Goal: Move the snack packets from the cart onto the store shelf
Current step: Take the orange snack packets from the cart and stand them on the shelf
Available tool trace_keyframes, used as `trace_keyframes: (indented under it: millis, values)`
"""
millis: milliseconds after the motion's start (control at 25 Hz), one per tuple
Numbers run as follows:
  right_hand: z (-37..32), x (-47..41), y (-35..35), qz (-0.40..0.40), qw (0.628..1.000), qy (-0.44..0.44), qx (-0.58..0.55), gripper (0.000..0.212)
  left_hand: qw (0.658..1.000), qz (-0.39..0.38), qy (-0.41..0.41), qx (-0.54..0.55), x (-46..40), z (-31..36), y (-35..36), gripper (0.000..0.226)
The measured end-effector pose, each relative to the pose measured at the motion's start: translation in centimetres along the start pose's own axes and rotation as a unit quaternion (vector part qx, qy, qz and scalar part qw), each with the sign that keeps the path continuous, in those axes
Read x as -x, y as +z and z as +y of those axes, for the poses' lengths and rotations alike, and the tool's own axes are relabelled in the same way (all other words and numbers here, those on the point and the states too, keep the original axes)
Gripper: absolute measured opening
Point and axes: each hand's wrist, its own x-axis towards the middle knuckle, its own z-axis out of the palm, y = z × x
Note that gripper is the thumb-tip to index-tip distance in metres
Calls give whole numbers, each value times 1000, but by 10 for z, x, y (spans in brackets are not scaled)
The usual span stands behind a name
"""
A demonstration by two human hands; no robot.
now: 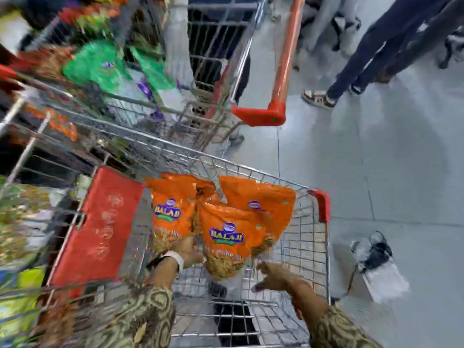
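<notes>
A: What is hard to make out?

B: The shelf goods [22, 222] at left are smeared by blur. The left hand [187, 251] is partly hidden under an orange packet [173, 214]; its grip cannot be told.

A: And nearby?

B: A second cart [283, 71] is seen ahead. Three orange packets are counted in the near cart [324, 204]. The right hand [273, 276] is held loosely open beside the front packet [228, 237].
</notes>
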Motion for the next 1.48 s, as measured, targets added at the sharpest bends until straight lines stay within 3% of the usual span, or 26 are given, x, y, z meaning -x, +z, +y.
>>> trace_keyframes:
  millis: [120,240,360,440,640,800,880,960,1000,1080,1160,1280,1480]
  values:
    - [8,-34,22,-5,990,-10,-138,85,991,-66,65,94,-33,-13,24,88]
    - [12,-62,42,1,967,-7,-256,76,979,-98,31,177,-64,-39,52,96]
    - [18,-80,48,-12,957,-15,-289,94,967,-124,28,219,-78,-61,70,103]
    - [17,-79,44,-27,953,-36,-299,95,967,-121,23,222,-68,-52,63,98]
    - [-5,-41,25,-59,941,-58,-329,82,953,-90,3,290,-9,-4,30,65]
    - [-39,18,10,-68,933,-126,-329,68,951,-11,55,304,61,16,-7,51]
    - [-67,53,4,-52,930,-182,-315,67,945,47,85,312,104,22,-30,54]
    - [-106,97,-2,-23,919,-252,-303,74,931,117,103,330,157,22,-54,77]
    - [-130,123,-1,-10,908,-291,-300,71,916,168,110,346,190,17,-67,81]
    - [-179,168,2,-1,881,-378,-284,49,877,258,142,379,251,11,-93,61]
    - [-231,215,11,-18,859,-444,-255,53,826,360,170,400,326,5,-115,43]
    - [-309,284,44,-54,816,-533,-216,67,759,479,201,393,449,-14,-142,35]
    - [-419,435,156,-139,722,-670,-99,53,615,681,163,363,647,-91,-141,39]
